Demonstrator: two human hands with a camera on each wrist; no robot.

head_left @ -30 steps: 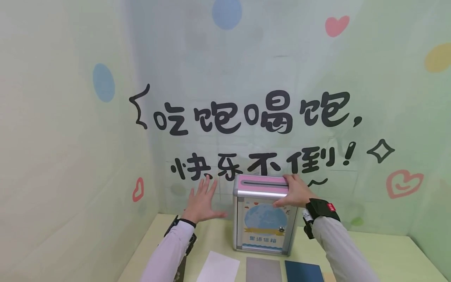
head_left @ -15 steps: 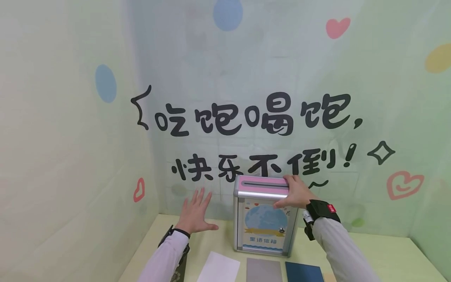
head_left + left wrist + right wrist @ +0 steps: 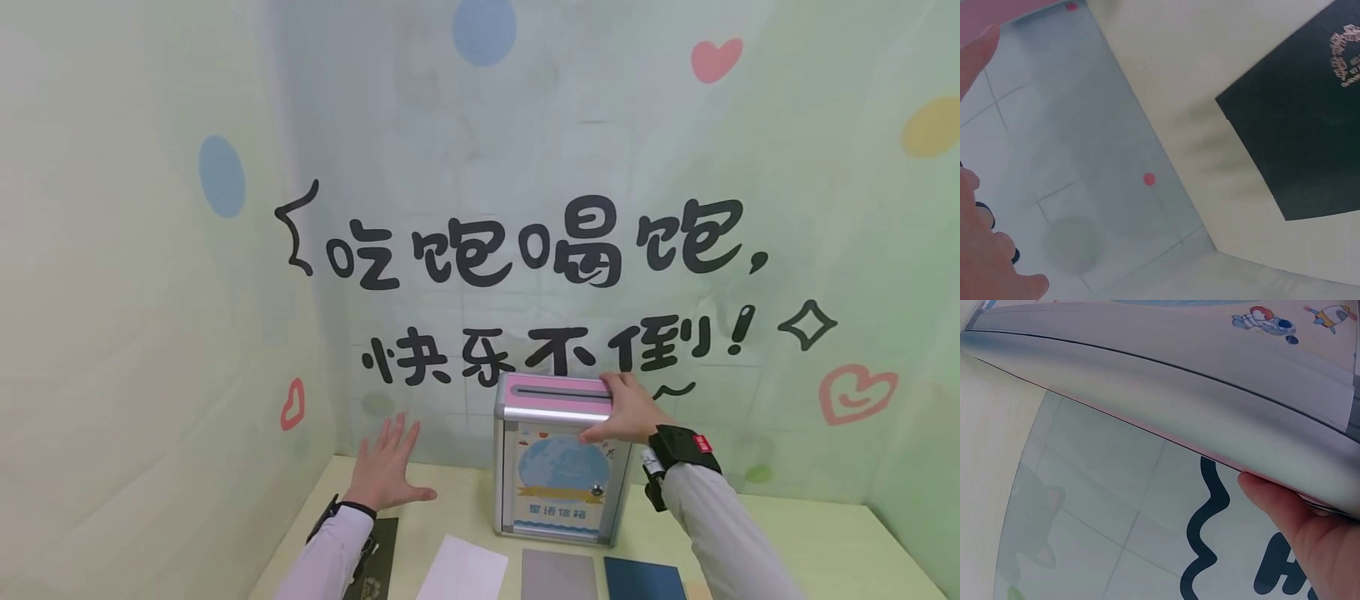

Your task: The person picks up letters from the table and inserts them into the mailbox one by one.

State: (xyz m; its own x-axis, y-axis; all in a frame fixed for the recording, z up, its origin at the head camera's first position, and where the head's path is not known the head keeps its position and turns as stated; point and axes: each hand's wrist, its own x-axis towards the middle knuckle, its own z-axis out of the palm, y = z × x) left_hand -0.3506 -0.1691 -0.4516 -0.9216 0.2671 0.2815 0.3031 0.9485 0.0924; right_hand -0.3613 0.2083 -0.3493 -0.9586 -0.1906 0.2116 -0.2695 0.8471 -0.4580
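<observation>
A letter box with an aluminium frame, a pink slotted top and a blue globe on its front stands upright at the table's back. My right hand grips its upper right corner, the thumb on the front and the fingers over the top edge. In the right wrist view, the hand lies against the silver side of the box. My left hand is spread in the air left of the box, holding nothing. Below it lies a dark green card with gold print, partly behind the wrist; the card shows larger in the left wrist view.
A white sheet, a grey card and a dark blue card lie in a row before the box. A tan edge shows by my right sleeve. Printed walls enclose the pale table at the back and sides.
My left hand has moved away from the box, to the left and lower, uncovering more of the dark green card. The right hand and the letter box stay in place.
</observation>
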